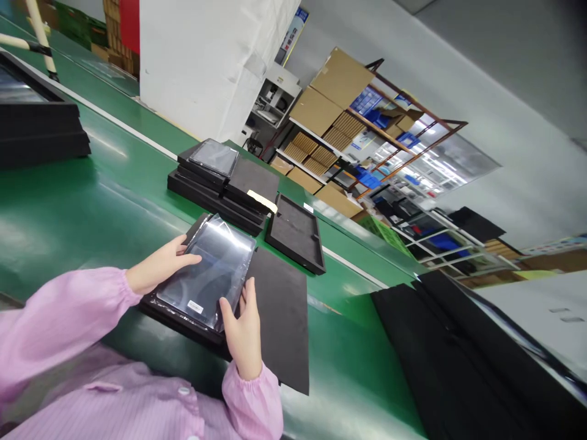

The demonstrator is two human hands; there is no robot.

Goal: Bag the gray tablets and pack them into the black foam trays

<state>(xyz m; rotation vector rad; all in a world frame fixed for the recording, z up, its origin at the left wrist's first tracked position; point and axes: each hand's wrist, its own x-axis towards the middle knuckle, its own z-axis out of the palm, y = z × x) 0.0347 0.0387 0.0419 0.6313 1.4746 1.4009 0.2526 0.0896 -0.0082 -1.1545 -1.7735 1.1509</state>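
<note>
Between my hands is a flat glass screen panel with a glossy dark face, clear film and a small white label near its lower edge. My left hand grips its left edge, thumb on the face. On the right edge, my right hand holds it, thumb at the front and fingers along the side. The panel lies over a black foam tray; I cannot tell whether it touches the tray. A flat black foam sheet extends to the right, partly behind my right hand.
Beyond my hands, stacked black trays carry another screen panel. A shallow black tray lies beside them. More black trays stand at far left, and large black sheets at right. All rest on a green worktop.
</note>
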